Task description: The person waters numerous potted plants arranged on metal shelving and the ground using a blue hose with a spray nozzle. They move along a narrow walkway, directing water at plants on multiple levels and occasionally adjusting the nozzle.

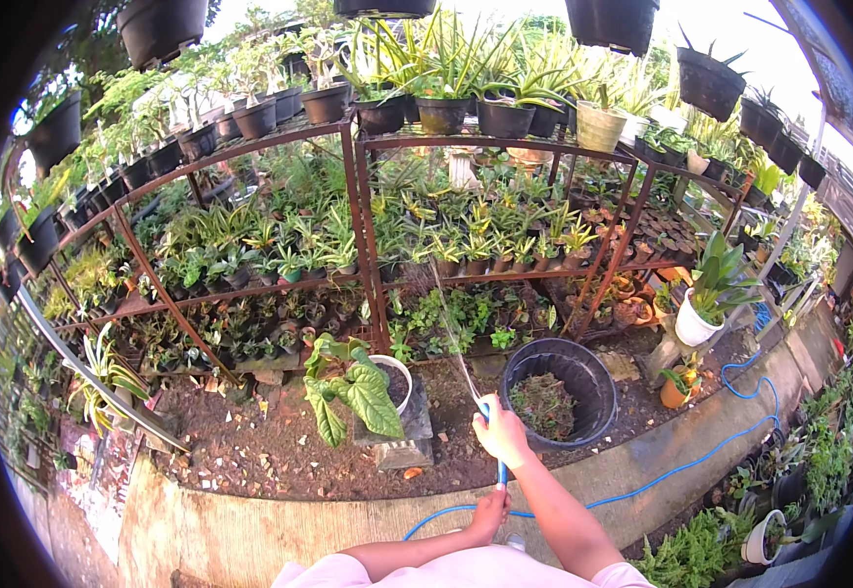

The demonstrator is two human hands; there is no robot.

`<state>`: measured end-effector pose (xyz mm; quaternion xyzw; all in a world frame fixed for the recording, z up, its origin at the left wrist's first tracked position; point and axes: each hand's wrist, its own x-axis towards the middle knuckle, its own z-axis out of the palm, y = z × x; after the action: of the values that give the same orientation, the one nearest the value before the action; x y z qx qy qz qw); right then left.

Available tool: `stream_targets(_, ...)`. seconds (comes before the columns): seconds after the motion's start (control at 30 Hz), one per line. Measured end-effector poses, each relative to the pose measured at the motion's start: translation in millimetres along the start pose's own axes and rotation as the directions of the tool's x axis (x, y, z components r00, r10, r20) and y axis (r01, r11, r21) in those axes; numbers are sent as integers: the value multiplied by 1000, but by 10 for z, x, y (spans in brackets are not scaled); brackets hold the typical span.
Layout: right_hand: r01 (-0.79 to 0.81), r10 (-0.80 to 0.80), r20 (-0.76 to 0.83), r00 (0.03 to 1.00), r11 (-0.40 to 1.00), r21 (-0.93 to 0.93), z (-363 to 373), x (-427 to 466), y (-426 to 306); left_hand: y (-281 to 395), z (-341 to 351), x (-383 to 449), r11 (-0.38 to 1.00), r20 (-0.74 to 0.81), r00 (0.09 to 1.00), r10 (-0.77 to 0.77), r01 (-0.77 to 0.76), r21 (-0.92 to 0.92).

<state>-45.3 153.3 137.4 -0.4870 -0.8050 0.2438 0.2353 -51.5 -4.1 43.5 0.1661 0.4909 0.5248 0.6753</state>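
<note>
My right hand [502,434] is closed around the front end of a blue garden hose [502,474], and a thin jet of water [452,338] leaves its tip, spreading towards the potted plants on the rack. Lower down and closer to my body, my left hand [491,514] grips the same hose. Just beyond my right hand stands a large black plastic tub [595,389] with soil and dry plant matter inside. Left of the jet, a large-leafed plant [368,397] grows in a white pot [404,378] on a block.
A rusty metal rack [368,235] holds rows of potted plants across the front. Black pots [709,82] hang overhead. The hose trails right along the concrete path [287,522]. A white pot [695,323] and an orange pot [673,395] stand at right; ferns [698,547] border the path.
</note>
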Motion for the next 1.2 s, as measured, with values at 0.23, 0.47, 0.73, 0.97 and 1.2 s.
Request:
stream_targets(0.23, 65, -68, 41, 997, 996, 52, 52, 31, -141, 51, 8, -36, 999, -32, 999, 26, -27, -28)
stream_targets(0.47, 123, -124, 10, 992, 988, 89, 157, 51, -214, -2, -81, -3, 997, -77, 996, 48, -52, -59)
stream_targets(0.73, 75, -81, 132, 988, 996, 48, 242, 57, -262, 13, -43, -83, 991, -142, 988, 64, -80, -107)
stream_targets(0.97, 163, -165, 97, 981, 986, 32, 285, 30, -116, -97, 97, -64, 985, -186, 978, 96, -121, -124)
stream_targets(1.2, 176, -179, 157, 971, 984, 30, 171, 44, -40, -170, 294, -16, 977, -257, 956, 143, -177, -116)
